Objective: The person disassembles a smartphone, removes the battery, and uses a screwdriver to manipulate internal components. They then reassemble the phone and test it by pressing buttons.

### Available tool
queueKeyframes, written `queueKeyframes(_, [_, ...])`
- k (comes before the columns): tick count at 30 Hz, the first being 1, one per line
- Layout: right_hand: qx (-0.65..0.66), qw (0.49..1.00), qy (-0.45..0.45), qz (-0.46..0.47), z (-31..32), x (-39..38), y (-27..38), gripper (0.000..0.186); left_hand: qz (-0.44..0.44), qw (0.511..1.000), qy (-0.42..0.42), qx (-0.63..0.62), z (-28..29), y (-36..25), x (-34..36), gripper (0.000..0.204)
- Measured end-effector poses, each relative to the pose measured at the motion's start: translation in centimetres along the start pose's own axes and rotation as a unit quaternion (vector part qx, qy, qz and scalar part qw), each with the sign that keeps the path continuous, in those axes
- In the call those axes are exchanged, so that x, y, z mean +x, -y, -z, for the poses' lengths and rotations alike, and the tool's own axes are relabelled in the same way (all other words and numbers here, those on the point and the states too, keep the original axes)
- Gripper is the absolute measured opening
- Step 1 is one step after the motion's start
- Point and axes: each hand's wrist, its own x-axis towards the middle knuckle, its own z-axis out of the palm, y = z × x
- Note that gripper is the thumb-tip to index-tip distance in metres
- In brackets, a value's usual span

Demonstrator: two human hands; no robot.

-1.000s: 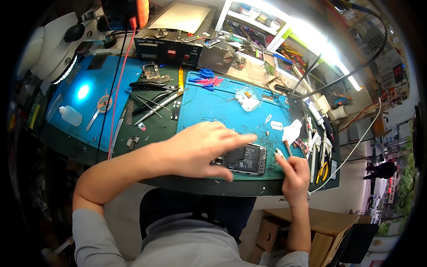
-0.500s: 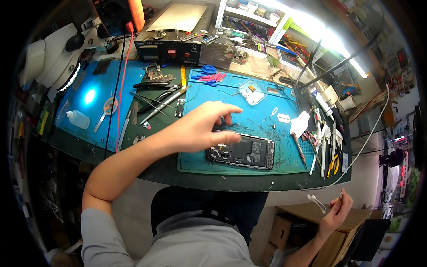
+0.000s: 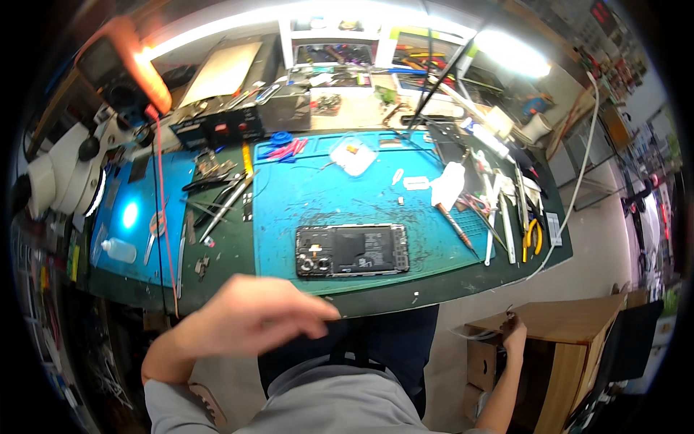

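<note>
A green workbench (image 3: 448, 278) carries a blue mat (image 3: 325, 195) — opened phone (image 3: 352, 250), tweezers (image 3: 224, 202), pliers (image 3: 533, 237).

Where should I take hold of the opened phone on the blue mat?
Probably by the two long edges of the opened phone, coming straight down from above. It lies flat, insides up, long side across the blue mat, so the thin rim seems the safest grip. The left hand is nearest.
</note>
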Motion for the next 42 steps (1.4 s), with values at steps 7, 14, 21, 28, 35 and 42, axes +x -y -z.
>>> queueKeyframes(7, [0.193, 0.976, -0.079, 0.068, 10.0, -2.4, 15.3, 0.02, 0.035, 0.981, 0.191, 0.006, -5.4, 2.6, -4.0, 0.013])
queueKeyframes(14, [0.196, 0.881, -0.201, 0.38, 16.1, 10.0, 36.8, 0.018, 0.016, 0.983, 0.184, 0.016, -15.3, 8.1, -4.1, 0.041])
queueKeyframes(21, [0.006, 0.896, -0.131, 0.424, 13.1, 21.7, 43.4, 0.02, 0.31, 0.949, 0.015, -0.062, -16.8, 7.3, -10.1, 0.03])
queueKeyframes(28, [0.344, 0.883, -0.146, 0.283, 19.0, 18.6, 37.0, 0.016, 0.057, 0.99, -0.093, -0.088, -14.9, 5.2, -6.4, 0.057])
queueKeyframes(35, [0.441, 0.797, 0.333, 0.246, 17.2, -0.6, 32.9, 0.018, 0.006, 0.834, -0.113, -0.54, -16.8, 3.2, 4.1, 0.113])
queueKeyframes(42, [0.314, 0.859, 0.061, 0.399, 15.3, -1.7, 32.7, 0.012, -0.029, 0.853, -0.194, -0.483, -15.5, 1.6, 5.2, 0.087])
